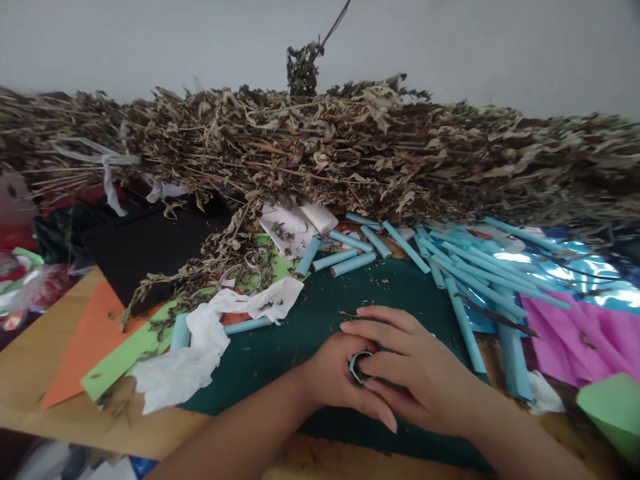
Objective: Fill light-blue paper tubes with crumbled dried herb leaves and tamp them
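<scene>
My left hand point(336, 377) is closed round a short light-blue paper tube. Its round end point(356, 365) faces up between the thumb and forefinger, with a dark inside; the rest of it is hidden in the hand. My right hand point(410, 367) lies across the left one, thumb and forefinger brought together at the tube's mouth, the other fingers stretched over the knuckles. What those fingertips pinch, if anything, is too small to make out. Both hands are above a dark green sheet point(260, 370) sprinkled with dry crumbs.
Several short blue tubes point(353, 264) lie behind the sheet, longer ones point(480, 273) at right. Bundled dried plants point(320, 153) line the wall. Crumpled tissue point(200, 347), green strips point(130, 347), orange paper point(87, 340) and a black sheet point(155, 247) lie left, pink paper point(585, 337) right.
</scene>
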The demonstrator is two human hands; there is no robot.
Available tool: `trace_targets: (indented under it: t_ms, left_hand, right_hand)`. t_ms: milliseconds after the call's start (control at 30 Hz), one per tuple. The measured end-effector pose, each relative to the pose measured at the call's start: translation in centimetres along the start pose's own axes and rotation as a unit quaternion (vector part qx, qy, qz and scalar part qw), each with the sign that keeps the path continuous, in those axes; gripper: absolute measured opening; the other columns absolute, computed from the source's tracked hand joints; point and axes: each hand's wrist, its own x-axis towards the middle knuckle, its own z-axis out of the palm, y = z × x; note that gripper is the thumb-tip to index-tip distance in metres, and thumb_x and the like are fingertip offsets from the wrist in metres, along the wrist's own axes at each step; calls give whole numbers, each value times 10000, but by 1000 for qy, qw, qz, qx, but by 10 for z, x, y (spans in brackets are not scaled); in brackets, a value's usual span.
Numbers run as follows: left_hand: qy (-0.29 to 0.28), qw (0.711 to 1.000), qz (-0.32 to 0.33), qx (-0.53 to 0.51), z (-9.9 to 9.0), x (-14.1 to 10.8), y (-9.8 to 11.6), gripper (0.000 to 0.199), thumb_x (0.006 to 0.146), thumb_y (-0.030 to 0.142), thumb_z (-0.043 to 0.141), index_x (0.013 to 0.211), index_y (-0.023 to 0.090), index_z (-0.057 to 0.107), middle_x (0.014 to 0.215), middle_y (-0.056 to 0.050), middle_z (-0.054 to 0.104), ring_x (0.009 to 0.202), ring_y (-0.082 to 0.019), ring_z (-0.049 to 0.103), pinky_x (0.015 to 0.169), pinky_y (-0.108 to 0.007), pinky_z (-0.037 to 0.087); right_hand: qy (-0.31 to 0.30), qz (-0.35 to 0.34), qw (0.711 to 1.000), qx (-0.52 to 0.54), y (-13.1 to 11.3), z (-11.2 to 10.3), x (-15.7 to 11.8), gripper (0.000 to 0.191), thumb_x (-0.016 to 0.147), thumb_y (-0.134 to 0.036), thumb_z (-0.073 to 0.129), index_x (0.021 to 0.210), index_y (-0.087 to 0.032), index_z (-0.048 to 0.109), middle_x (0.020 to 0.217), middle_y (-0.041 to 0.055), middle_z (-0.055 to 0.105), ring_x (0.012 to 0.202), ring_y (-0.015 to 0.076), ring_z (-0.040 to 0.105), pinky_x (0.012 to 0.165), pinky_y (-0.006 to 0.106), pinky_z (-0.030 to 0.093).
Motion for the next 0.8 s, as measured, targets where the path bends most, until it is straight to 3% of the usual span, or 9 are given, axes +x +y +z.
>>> trace_targets:
  t_ms: [167, 267, 333, 367, 433, 500, 567, 700, 800]
  left_hand:
    - [26, 997, -41, 52, -1, 1, 1, 521, 365, 525, 683, 608, 116, 469, 568, 12, 464, 558, -92, 415, 533, -203, 365]
    - [54, 991, -52, 109, 0, 0, 3, 410, 433, 402, 711, 588, 130, 446, 525, 41, 421, 497, -61, 361, 477, -179, 315]
    - [52, 986, -50, 150, 3, 0, 7, 291, 532, 315, 669, 583, 132, 449, 534, 28, 442, 493, -62, 380, 482, -181, 321]
    - [51, 983, -51, 169, 4, -1, 10, 240, 575, 286, 634, 574, 132, 449, 542, 18, 457, 496, -65, 395, 488, -185, 329]
    - [58, 977, -54, 196, 8, -2, 14, 181, 623, 250, 573, 556, 134, 450, 543, 5, 470, 495, -70, 409, 493, -189, 338]
    - [60, 975, -57, 208, 10, -4, 16, 147, 623, 223, 548, 550, 135, 455, 533, 2, 474, 487, -73, 411, 492, -193, 342]
    - [53, 975, -53, 209, 11, -5, 16, 131, 608, 210, 544, 544, 136, 457, 516, 4, 469, 476, -72, 405, 484, -194, 340]
    - [42, 980, -61, 183, 10, -6, 14, 132, 609, 210, 535, 542, 138, 447, 503, 11, 453, 466, -67, 394, 472, -189, 336]
    - [37, 983, -65, 167, 8, -6, 13, 127, 604, 205, 535, 549, 136, 444, 513, 6, 459, 462, -66, 395, 458, -186, 330]
  right_hand:
    - [-19, -10, 1000, 10, -1, -14, -7, 178, 747, -233, 479, 901, -215, 566, 1191, 46, 439, 1102, 256, 338, 877, 443, 322]
    - [57, 2, 996, 71, 10, -22, -25, 290, 807, -263, 377, 1080, -214, 462, 1202, 80, 401, 1089, 227, 373, 869, 398, 353]
    - [98, 77, 991, 58, 22, -22, -35, 292, 825, -257, 345, 1099, -226, 439, 1172, 86, 419, 1061, 215, 405, 838, 377, 378]
    - [93, 122, 988, 25, 28, -20, -38, 280, 819, -259, 367, 1084, -232, 453, 1152, 85, 436, 1047, 219, 414, 829, 382, 380]
    - [27, 190, 980, -52, 38, -9, -40, 269, 784, -283, 446, 1045, -236, 492, 1137, 84, 454, 1032, 249, 416, 823, 427, 368]
    - [-32, 221, 971, -90, 43, 5, -39, 246, 743, -274, 506, 985, -234, 528, 1156, 81, 449, 1031, 279, 402, 810, 460, 354]
    - [-51, 234, 966, -93, 44, 19, -36, 167, 726, -216, 514, 889, -221, 552, 1147, 78, 458, 1018, 296, 399, 779, 465, 351]
    - [-32, 246, 967, -58, 48, 30, -31, 77, 727, -130, 459, 712, -185, 510, 879, 65, 558, 789, 231, 494, 647, 370, 389]
    - [16, 272, 962, -23, 52, 16, -25, 50, 775, -175, 406, 761, -195, 449, 645, 15, 512, 567, 150, 477, 504, 267, 375]
